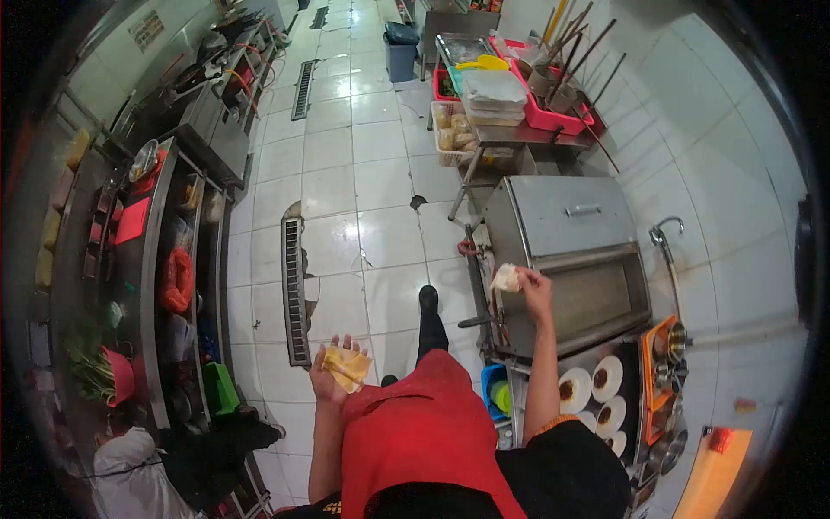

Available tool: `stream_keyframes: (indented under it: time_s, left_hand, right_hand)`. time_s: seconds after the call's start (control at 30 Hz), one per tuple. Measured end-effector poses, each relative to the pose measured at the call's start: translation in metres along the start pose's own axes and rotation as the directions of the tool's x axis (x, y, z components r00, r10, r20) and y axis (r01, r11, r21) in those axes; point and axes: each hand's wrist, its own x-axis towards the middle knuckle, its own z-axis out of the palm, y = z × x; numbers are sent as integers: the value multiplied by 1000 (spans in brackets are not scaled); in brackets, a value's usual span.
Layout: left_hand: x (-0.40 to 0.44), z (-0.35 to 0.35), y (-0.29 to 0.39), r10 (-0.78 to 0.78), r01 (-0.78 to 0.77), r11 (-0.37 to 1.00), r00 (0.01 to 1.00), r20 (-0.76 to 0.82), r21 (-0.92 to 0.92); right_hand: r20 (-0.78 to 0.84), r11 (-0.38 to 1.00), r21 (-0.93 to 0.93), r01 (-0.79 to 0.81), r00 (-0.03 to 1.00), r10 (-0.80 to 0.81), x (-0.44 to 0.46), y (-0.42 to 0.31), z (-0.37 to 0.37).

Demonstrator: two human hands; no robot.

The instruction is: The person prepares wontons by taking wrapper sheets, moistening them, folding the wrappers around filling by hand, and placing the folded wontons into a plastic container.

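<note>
My left hand [323, 381] is held palm up in front of the red apron, with the fingers extended under a thin yellow square wrapper [347, 368]. It looks like a wonton wrapper lying across the palm. Out to the right, my right hand [536, 294] pinches a pale, folded piece [506, 278] between thumb and fingers; its exact kind is unclear. That hand is beside the steel basin [596, 298] with a partly open lid. Several white bowls [608, 378] with dark sauce in them stand below my right forearm.
A floor drain grate [296, 290] runs along the tiles at left. Steel shelving with a red bag [178, 281] lines the left side. On the right are a tap [666, 229], an orange tray [659, 381] and a table with a pink-red bin [553, 112].
</note>
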Motion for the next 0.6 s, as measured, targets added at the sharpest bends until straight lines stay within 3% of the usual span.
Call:
stream_keyframes:
  time_s: [0.13, 0.2, 0.27, 0.33, 0.43, 0.5, 0.6]
  left_hand:
    - [60, 29, -12, 117, -120, 992, 991, -69, -40]
    - [80, 62, -17, 200, -210, 977, 963, -182, -41]
    - [98, 81, -23, 212, -221, 975, 959, -190, -25]
    - [116, 101, -29, 241, -242, 970, 955, -173, 11]
    - [139, 118, -39, 227, -244, 966, 959, -170, -82]
    - [150, 130, -46, 231, -241, 970, 955, -184, -34]
    - [167, 142, -51, 224, -227, 974, 953, -205, 6]
  right_hand:
    - [69, 937, 326, -124, 992, 107, 180, -25, 7]
    - [46, 944, 315, -95, 995, 85, 265, -53, 17]
    - [-6, 942, 330, 67, 998, -69, 360, -64, 27]
    - [-8, 922, 388, -4, 1000, 8, 451, -73, 31]
    - [-178, 981, 192, 39, 984, -4, 568, -72, 34]
    - [-255, 990, 136, 26, 967, 10, 618, -65, 35]
    - [-380, 993, 24, -115, 918, 115, 652, -63, 35]
